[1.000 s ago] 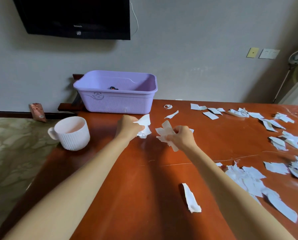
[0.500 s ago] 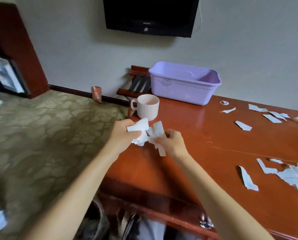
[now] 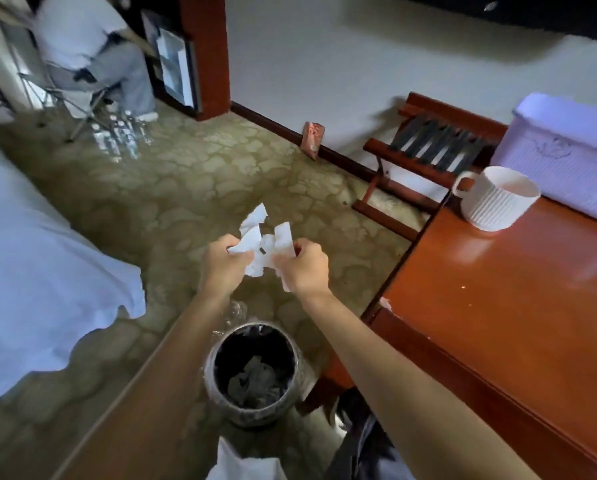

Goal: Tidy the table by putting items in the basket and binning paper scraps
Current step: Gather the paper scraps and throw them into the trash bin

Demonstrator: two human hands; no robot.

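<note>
My left hand [image 3: 222, 263] grips a bunch of white paper scraps [image 3: 255, 237], and my right hand [image 3: 304, 268] grips more scraps close beside it. Both hands hang over the carpet, left of the table, beyond and above the bin. The round bin [image 3: 255, 372] stands on the floor between my forearms, lined with a black bag, with crumpled paper inside. The lilac basket [image 3: 563, 150] sits at the table's far right, partly cut off by the frame edge.
A white ribbed mug [image 3: 494, 199] stands on the red-brown table [image 3: 497, 306] near its left corner. A wooden luggage rack [image 3: 425, 147] stands by the wall. A white bed [image 3: 30, 254] lies on the left. A person sits on a chair [image 3: 92, 64] at far left.
The view has swung left and down, off the table toward the floor. Both hands carried their scraps off the table edge and now hold them over the carpet near the bin.
</note>
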